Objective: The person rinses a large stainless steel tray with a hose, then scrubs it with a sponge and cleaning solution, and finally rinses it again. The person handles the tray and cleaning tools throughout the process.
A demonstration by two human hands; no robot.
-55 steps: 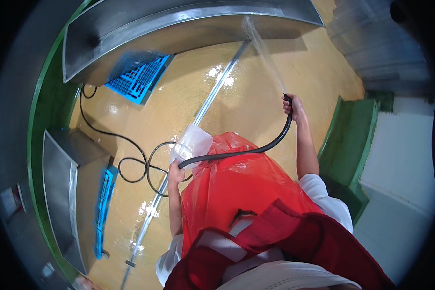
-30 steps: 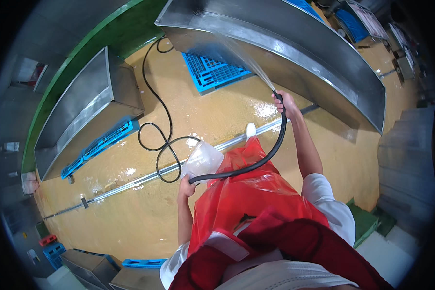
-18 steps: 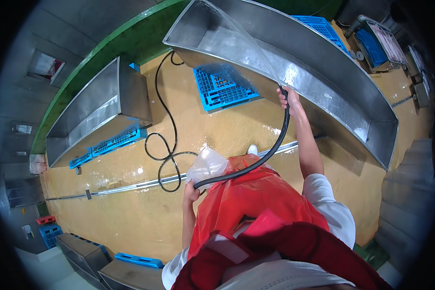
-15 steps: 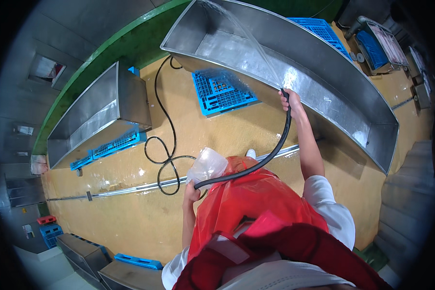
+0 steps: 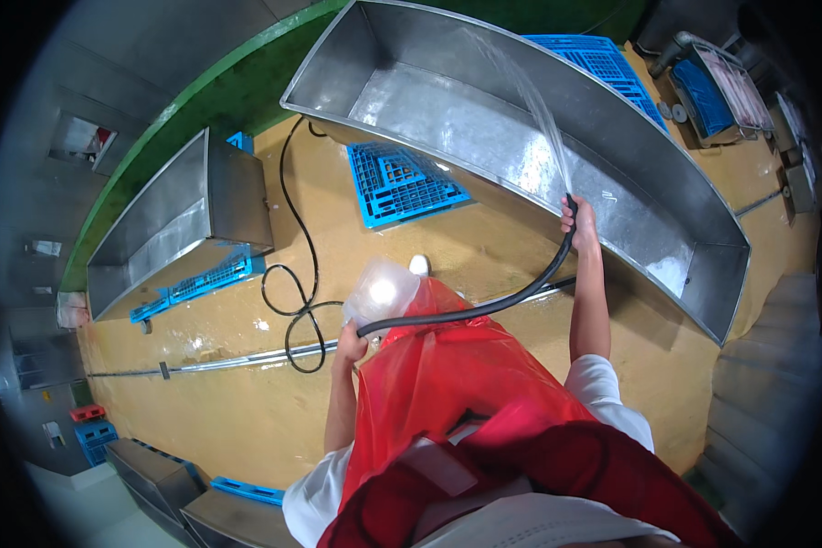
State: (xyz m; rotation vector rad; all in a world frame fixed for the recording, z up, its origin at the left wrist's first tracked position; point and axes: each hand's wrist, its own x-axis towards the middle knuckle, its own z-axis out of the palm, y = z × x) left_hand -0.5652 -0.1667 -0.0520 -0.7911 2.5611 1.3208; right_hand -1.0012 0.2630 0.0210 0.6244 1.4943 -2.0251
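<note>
My right hand is wrapped round the end of a black hose, over the near rim of a long stainless-steel trough. Water streams from the hose into the trough toward its far wall. Lower down, my left hand is closed round another part of the same hose. A translucent plastic container sits right against that hand; whether its fingers also grip it I cannot tell. The hose bends across the front of my red apron.
A second steel trough stands on blue pallets at left. Another blue pallet supports the long trough. Looped black hose lies on the wet tan floor, near a metal drain strip. Equipment stands far right.
My right hand and the hose end have shifted right and slightly nearer, and the jet now lands farther right in the trough. My left hand and the container have risen slightly.
</note>
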